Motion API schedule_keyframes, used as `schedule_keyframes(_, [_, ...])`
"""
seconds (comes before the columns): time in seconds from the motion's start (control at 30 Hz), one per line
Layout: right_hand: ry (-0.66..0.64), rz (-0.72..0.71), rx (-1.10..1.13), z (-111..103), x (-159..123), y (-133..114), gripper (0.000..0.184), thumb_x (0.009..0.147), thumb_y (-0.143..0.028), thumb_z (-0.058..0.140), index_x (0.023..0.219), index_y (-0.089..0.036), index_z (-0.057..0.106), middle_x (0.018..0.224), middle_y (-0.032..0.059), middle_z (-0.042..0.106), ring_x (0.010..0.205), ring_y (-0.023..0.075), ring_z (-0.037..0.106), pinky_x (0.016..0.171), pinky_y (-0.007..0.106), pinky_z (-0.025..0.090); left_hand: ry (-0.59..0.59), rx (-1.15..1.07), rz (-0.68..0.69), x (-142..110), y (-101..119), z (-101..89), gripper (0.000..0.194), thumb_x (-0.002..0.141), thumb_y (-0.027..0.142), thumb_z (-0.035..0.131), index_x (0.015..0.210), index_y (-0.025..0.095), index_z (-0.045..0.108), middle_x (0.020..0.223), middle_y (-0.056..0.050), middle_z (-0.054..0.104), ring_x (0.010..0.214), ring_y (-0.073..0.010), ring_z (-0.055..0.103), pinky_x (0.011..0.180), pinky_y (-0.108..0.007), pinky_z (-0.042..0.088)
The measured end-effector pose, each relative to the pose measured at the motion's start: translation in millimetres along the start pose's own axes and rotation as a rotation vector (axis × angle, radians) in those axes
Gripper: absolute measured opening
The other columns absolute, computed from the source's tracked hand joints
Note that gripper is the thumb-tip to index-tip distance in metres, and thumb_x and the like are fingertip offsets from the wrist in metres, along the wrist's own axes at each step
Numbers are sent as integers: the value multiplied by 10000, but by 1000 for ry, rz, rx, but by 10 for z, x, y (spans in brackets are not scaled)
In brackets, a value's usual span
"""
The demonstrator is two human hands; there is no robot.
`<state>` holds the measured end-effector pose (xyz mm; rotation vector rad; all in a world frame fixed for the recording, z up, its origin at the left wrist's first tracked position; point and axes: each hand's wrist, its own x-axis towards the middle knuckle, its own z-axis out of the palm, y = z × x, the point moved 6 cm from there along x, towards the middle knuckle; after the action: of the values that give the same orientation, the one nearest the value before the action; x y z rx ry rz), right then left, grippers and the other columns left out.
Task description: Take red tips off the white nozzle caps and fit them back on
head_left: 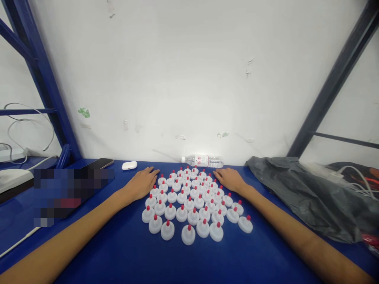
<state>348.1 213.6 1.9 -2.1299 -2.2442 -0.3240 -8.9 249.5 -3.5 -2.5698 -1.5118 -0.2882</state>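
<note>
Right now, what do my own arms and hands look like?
Your left hand and right hand are ungloved, with no rings that I can make out. The left forearm and right forearm show no sleeve, watch or bracelet.

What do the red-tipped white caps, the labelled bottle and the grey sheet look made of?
Red-tipped white caps: probably moulded plastic, satin, with smooth, milky bodies. Labelled bottle: likely clear plastic, glossy, with see-through walls and highlights. Grey sheet: possibly plastic film, faintly shiny, with crisp creases.
</note>
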Motion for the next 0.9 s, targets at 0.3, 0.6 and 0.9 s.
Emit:
schedule_keyframes(0.3, [-5, 7, -3, 14, 5, 10, 492, 1106, -436, 293, 1039, -197, 718, 1029, 120, 761, 966, 253, 714, 789, 307, 435, -14, 2, 4, -7, 13, -15, 518, 1049, 280, 291, 1478, 118, 533, 1536, -228, 544, 1416, -332, 537, 1156, -471, 438])
schedule_keyframes(0.6, [-5, 6, -4, 3, -1, 3, 488, 1107, -434, 297, 1011, -192, 710, 1004, 119, 760, 953, 246, 718, 759, 301, 431, -22, 14, 4, 1, 4, 1, 530, 1047, 290, 283, 1488, 118, 521, 1547, -225, 536, 1418, -333, 534, 1161, -479, 436])
schedule_keyframes(0.9, [3, -2, -1, -1, 0, 1, 472, 1111, -427, 306, 1002, -198, 704, 1007, 111, 762, 956, 242, 719, 765, 291, 424, -25, 27, -1, 3, -8, 16, 535, 1049, 299, 261, 1496, 147, 512, 1550, -195, 543, 1425, -314, 529, 1162, -459, 427])
